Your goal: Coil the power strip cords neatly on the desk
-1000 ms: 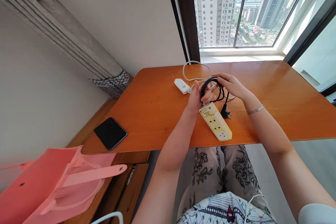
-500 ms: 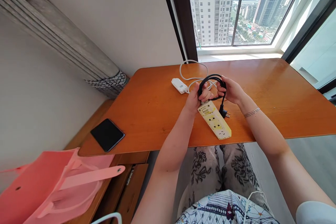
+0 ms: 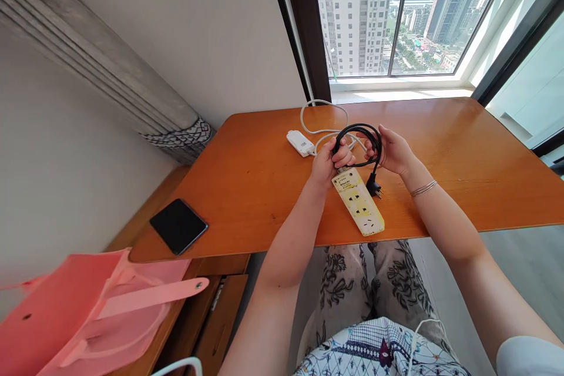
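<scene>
beyond the pale-yellow rectangular power strip, the left hand now curls tighter around its looped black cable; the right hand pinches the loops.

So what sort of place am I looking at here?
Probably a room in a home, several floors up, though I can't be certain: the window looks down past tall buildings, a gathered curtain hangs at the left, and there's a wooden desk.

- Black cable: partly hidden by the left grip.
- Power strip: print too small to read.
- Pink bag: cut off left and below.
- Worktop: cut off at the right.
</scene>
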Tool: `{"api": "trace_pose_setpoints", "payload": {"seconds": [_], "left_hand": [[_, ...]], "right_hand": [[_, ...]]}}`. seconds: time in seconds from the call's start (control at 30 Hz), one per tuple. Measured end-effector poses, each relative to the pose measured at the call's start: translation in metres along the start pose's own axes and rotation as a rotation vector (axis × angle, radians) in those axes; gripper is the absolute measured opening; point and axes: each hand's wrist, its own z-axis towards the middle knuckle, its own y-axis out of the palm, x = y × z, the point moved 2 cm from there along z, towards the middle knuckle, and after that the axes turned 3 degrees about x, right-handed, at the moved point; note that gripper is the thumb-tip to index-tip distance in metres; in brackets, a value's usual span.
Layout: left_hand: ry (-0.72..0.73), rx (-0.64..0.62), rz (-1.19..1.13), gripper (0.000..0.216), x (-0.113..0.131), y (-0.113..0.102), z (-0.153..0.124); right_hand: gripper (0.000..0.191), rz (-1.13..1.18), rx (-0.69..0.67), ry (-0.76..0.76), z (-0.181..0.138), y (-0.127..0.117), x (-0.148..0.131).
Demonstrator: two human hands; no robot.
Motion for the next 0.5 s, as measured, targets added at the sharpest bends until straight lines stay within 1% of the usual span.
{"api": "trace_pose_setpoints", "payload": {"seconds": [0.13, 0.23, 0.37, 0.43, 0.5], "left_hand": [[0.032, 0.037, -0.010, 0.045, 0.004, 0.002, -0.003], [0.052, 0.033, -0.022, 0.048, 0.004, 0.002, -0.004], [0.061, 0.017, -0.046, 0.049, 0.006, 0.000, -0.005], [0.068, 0.032, -0.057, 0.048, 0.009, -0.002, -0.005], [0.081, 0.059, -0.064, 0.046, 0.011, -0.002, -0.005]], "right_hand": [[0.045, -0.019, -0.081, 0.014, 0.001, -0.002, 0.004], [0.047, -0.043, -0.115, 0.025, 0.002, -0.003, 0.007], [0.040, -0.037, -0.170, 0.002, -0.002, -0.005, 0.010], [0.037, -0.039, -0.207, -0.025, -0.004, -0.007, 0.011], [0.036, -0.045, -0.215, -0.045, -0.005, -0.008, 0.014]]}}
